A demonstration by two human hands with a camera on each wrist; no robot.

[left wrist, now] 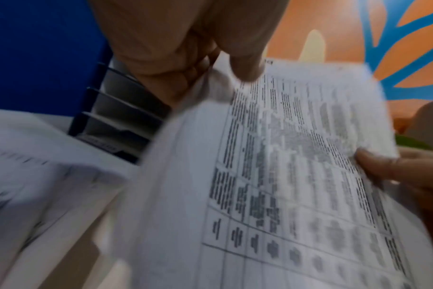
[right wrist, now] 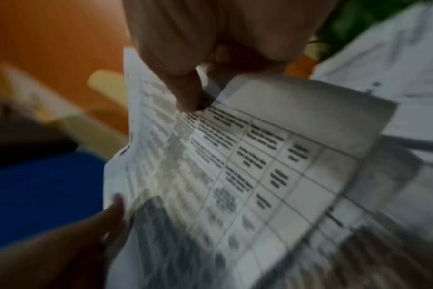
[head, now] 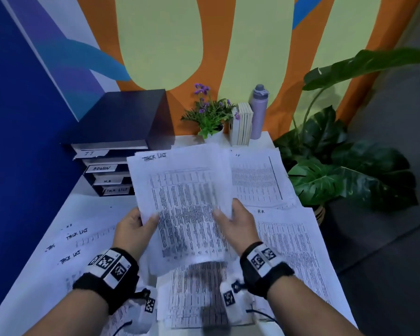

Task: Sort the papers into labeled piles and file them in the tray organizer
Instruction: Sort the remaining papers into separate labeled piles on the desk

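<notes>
Fingers of both hands pinching task-list sheet [head: 180,204], long axis pointing away

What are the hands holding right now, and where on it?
Both hold the Task List sheet: left hand pinches its lower left edge, right hand its lower right edge.

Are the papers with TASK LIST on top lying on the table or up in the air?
Up in the air. The papers are lifted above the table, with the left hand and right hand each gripping a side.
</notes>
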